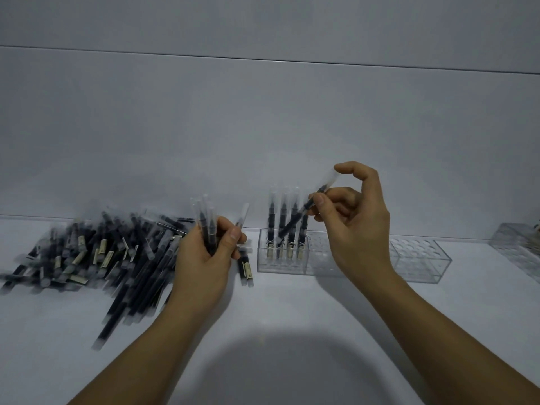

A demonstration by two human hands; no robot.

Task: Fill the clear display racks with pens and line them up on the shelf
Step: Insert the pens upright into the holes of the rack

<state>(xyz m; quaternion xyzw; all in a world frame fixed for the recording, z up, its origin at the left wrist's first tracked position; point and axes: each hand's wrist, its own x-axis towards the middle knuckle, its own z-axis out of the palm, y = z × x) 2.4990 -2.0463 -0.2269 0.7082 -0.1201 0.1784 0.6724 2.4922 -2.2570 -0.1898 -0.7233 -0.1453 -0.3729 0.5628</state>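
A big heap of dark pens with clear caps (96, 255) lies on the white shelf at the left. My left hand (207, 255) grips a small bunch of pens (206, 226) upright beside the heap. My right hand (350, 223) pinches a single pen (301, 217) tilted above the nearest clear rack (280, 258), its lower end over the rack's left part. Several pens (285, 226) stand upright in a row at that rack's left end. A second clear rack (420, 258) sits just right of it, with no pens visible in it.
A third clear rack (517, 249) stands at the far right edge, partly cut off. The white shelf (292, 317) meets a plain white back wall (263, 127) right behind the racks. A shadow falls on the shelf near its front.
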